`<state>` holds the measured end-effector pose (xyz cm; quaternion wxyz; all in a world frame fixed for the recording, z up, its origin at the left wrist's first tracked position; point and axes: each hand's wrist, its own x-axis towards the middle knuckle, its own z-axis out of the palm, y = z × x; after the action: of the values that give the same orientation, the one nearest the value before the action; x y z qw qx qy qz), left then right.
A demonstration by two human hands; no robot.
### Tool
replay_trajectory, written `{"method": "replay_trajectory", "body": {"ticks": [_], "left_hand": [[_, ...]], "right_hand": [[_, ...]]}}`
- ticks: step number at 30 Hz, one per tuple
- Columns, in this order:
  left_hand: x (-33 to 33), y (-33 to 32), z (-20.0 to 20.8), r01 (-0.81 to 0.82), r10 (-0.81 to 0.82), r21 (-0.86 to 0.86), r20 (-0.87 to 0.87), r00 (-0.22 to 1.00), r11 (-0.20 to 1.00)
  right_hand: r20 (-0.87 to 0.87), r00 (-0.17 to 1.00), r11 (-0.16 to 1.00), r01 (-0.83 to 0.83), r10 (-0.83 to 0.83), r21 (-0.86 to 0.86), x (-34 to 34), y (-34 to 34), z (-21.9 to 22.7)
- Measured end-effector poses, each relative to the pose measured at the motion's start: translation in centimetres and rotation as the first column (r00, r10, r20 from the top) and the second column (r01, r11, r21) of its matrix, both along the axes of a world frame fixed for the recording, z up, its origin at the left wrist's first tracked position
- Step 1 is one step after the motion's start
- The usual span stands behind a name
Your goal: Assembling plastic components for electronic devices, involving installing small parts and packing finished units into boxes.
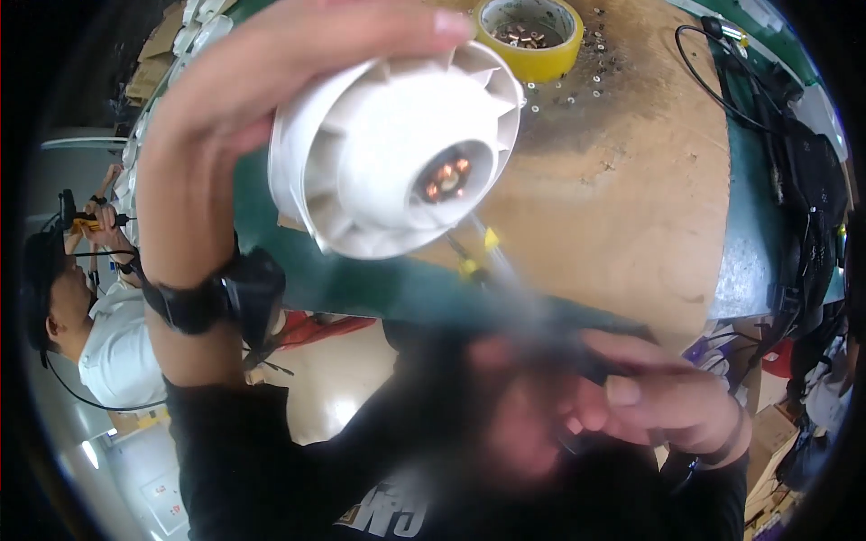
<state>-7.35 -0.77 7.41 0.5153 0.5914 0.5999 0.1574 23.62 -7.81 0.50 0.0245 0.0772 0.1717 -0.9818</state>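
Note:
My left hand (311,45) grips a white, round, finned plastic housing (388,126) by its upper rim, holding it tilted above the bench. Several copper-coloured pieces (446,180) show in the dark round recess of its hub. Lower right, my right hand (672,397) is closed around a long thin tool with yellow parts (492,239). That tool's tip is close to the hub's lower edge; whether they touch I cannot tell. Its exact kind is lost in blur, and part of the right hand is smeared too.
A yellow tape roll (541,65) holds small copper-coloured pieces, with tiny rings (596,79) scattered beside it. Both rest on a stained cardboard sheet (631,216) over a green bench (316,275). Black cables and fabric (812,171) lie at the right. Another person (113,347) works at left.

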Motion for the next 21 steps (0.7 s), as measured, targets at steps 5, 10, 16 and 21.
{"method": "replay_trajectory", "body": {"ticks": [5,10,16,21], "left_hand": [[3.8,1.3,1.8,-0.175,0.172,-0.046,-0.069,0.983,0.983],[5.8,2.5,0.3,-0.114,0.124,0.063,-0.193,0.973,0.991],[4.8,3.2,0.2,-0.027,0.038,-0.191,0.056,0.998,0.981],[4.4,4.2,0.5,0.081,-0.089,-0.233,-0.025,0.996,0.969]], "right_hand": [[0.099,0.993,0.998,0.059,-0.061,0.024,-0.8,0.3,0.1],[0.212,0.96,0.982,0.163,-0.181,0.099,-0.5,0.5,0.9],[0.273,0.942,0.978,0.167,-0.196,0.126,-0.1,0.7,0.7],[0.239,0.948,0.974,0.181,-0.209,0.134,-0.4,0.6,0.6]]}}
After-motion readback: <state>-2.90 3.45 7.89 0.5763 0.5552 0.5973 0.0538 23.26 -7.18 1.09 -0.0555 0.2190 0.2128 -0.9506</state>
